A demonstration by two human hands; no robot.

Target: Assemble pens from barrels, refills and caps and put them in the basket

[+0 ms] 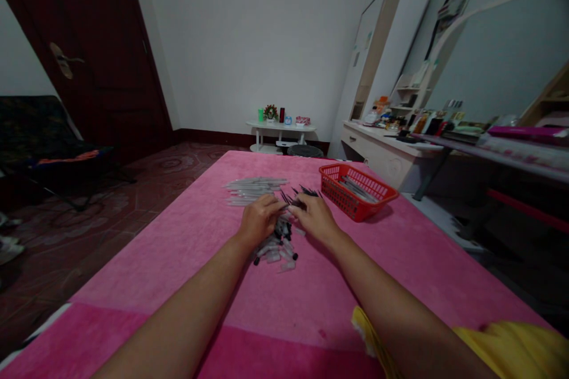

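Both my hands meet over the pink cloth. My left hand [258, 220] is closed in a pinch, its fingertips close to the other hand's. My right hand [316, 219] is closed too, thumb and fingers drawn together. What either one holds is too small to make out. Thin dark pointed pieces [306, 190] lie just beyond and around the fingertips. Under and in front of the hands is a heap of clear caps [272, 251], some with black ends. Slim grey-white pen-like sticks [253, 189] lie in a row beyond my left hand.
A red plastic basket [355, 208] with several similar sticks stands to the right. Pink cloth [284, 314] covers the surface. Yellow fabric [515, 349] lies at the lower right. Farther off are a low white table [278, 127], a dresser [382, 151] and a folding chair [48, 148].
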